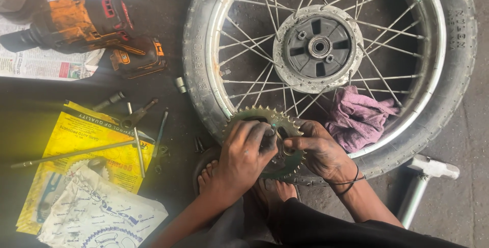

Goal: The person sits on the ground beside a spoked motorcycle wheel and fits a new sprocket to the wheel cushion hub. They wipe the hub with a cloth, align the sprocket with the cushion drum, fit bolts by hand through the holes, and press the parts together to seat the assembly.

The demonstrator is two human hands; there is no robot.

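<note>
A toothed metal sprocket point(270, 117) rests over the near edge of a spoked motorcycle wheel point(326, 49) lying flat on the floor. My left hand point(244, 151) grips the sprocket's left and middle part, fingers curled over it. My right hand point(318, 151) holds the sprocket's right edge, thumb near its centre. Both hands are grimy with grease. The lower half of the sprocket is hidden under my hands. My bare feet point(209, 174) show just below them.
A purple rag point(356, 115) lies among the spokes. A dirty orange cordless impact wrench point(97, 29) lies on newspaper at upper left. Yellow parts packaging point(86, 141), a long rod point(71, 154), a T-wrench point(135, 126) and loose bolts lie left. A white pipe point(423, 182) sits at right.
</note>
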